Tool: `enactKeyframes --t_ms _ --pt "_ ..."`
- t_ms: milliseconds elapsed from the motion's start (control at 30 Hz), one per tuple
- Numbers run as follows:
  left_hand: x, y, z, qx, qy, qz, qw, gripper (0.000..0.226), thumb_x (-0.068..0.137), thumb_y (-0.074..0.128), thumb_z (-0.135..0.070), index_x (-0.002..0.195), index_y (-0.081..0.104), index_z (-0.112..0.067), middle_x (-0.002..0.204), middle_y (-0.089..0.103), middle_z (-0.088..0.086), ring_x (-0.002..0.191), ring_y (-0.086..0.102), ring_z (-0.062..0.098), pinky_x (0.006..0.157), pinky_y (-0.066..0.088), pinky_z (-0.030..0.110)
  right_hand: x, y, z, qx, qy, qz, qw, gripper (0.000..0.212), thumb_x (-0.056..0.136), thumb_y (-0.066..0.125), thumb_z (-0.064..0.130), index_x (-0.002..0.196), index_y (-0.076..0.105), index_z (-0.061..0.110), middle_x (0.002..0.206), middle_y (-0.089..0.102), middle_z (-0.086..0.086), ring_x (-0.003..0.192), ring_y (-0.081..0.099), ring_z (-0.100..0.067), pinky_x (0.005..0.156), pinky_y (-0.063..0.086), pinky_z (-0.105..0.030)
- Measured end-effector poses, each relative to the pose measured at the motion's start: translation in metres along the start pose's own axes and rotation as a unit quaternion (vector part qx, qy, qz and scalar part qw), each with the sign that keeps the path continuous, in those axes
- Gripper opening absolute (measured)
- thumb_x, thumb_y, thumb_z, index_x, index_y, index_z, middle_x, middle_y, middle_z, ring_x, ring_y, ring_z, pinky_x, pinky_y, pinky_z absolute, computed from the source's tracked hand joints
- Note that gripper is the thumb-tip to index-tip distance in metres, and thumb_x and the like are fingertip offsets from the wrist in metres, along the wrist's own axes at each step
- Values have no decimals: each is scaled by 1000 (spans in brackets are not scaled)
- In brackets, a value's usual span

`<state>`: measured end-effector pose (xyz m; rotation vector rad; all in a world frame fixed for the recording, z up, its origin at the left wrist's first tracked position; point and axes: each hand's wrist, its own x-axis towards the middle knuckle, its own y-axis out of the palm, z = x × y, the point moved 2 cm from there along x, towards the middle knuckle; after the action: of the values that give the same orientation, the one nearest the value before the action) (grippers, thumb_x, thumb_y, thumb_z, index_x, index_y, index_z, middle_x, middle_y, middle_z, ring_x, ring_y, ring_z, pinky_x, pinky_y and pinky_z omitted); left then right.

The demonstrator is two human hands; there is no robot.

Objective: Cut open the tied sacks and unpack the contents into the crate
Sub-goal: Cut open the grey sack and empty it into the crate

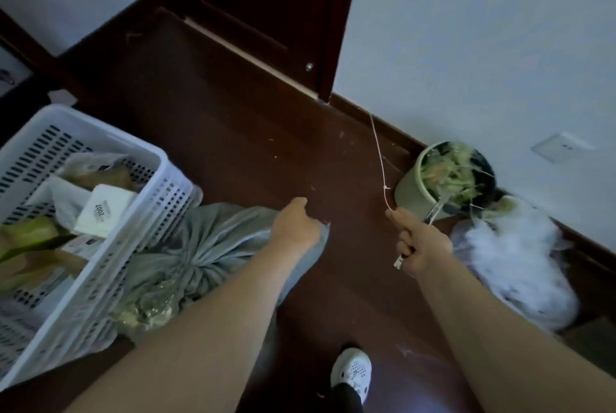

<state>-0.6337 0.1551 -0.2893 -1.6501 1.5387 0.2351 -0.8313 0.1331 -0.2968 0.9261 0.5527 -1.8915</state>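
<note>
Grey sack point(200, 246) lies bunched under and left of my left hand point(296, 226), its gathered neck nearer me than the knuckles, its far side touching the white crate point(110, 146). That hand's fingers are curled at the sack's right edge; whether they hold cloth I cannot tell. My right hand point(420, 242), well apart to the right, grips a cutter point(435, 212) and pinches a string point(380, 159) whose long axis runs away toward the wall. Just beyond stands a green bin point(413, 192). I judge the left hand nearer the sack; dark floor point(266, 146) between the hands leaves room.
</note>
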Motion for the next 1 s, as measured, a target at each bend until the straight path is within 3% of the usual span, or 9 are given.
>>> enactKeyframes --t_ms 67,167,267,333,500,600,733,833,1000 --pt "-10 34 -47 15 8 29 999 54 87 54 -13 139 41 -10 126 58 15 113 58 32 95 48 42 0 -34 36 5 -3 -18 1000 16 79 67 -4 94 65 3 112 67 -20 28 24 -3 30 18 -15" --pt "-23 81 -113 30 11 74 997 56 87 53 -13 141 39 -12 126 59 16 115 57 33 97 47 43 4 -85 85 7 -26 -67 997 26 78 68 -5 104 65 -3 78 69 -13 26 24 -3 30 18 -14" --pt "-29 121 -169 50 31 90 994 52 86 52 -15 137 44 -13 124 60 13 112 58 31 95 48 41 12 -127 125 -22 -33 -112 993 16 76 71 -4 89 67 4 33 45 8 22 22 -3 30 19 -11" --pt "-28 143 -201 67 43 97 992 43 87 52 -13 130 49 -11 114 63 13 103 61 32 89 51 38 22 -149 148 -42 -45 -134 989 14 75 71 -2 74 65 10 27 34 11 21 22 -3 30 20 -10" --pt "-7 188 -260 92 60 131 985 31 90 50 -11 120 55 -8 106 63 19 94 62 33 77 51 35 64 -177 193 -92 -67 -153 982 13 74 74 -1 84 69 6 26 37 13 21 29 -2 29 26 -14" --pt "13 210 -279 57 33 136 988 15 89 49 -8 100 56 -14 113 58 18 98 60 32 87 50 40 98 -180 217 -142 -69 -139 978 12 75 73 -1 84 71 7 30 41 11 27 34 -3 37 31 -17" --pt "52 236 -293 24 -25 141 989 16 87 51 -7 101 55 -15 113 58 18 106 58 35 91 51 44 156 -176 232 -204 -59 -118 970 13 76 72 0 87 71 6 53 50 -1 46 41 -11 46 35 -20" --pt "84 250 -303 27 -46 129 990 33 87 52 -9 120 54 -8 118 57 17 109 57 34 92 51 43 202 -170 244 -261 -60 -104 958 10 79 69 2 84 69 9 56 54 1 47 47 -10 41 38 -17" --pt "126 273 -317 36 -79 101 991 36 91 50 -14 123 56 2 123 57 25 114 54 39 92 47 45 266 -155 260 -350 -78 -72 931 8 85 61 9 83 65 16 67 58 2 55 52 -10 47 39 -23"
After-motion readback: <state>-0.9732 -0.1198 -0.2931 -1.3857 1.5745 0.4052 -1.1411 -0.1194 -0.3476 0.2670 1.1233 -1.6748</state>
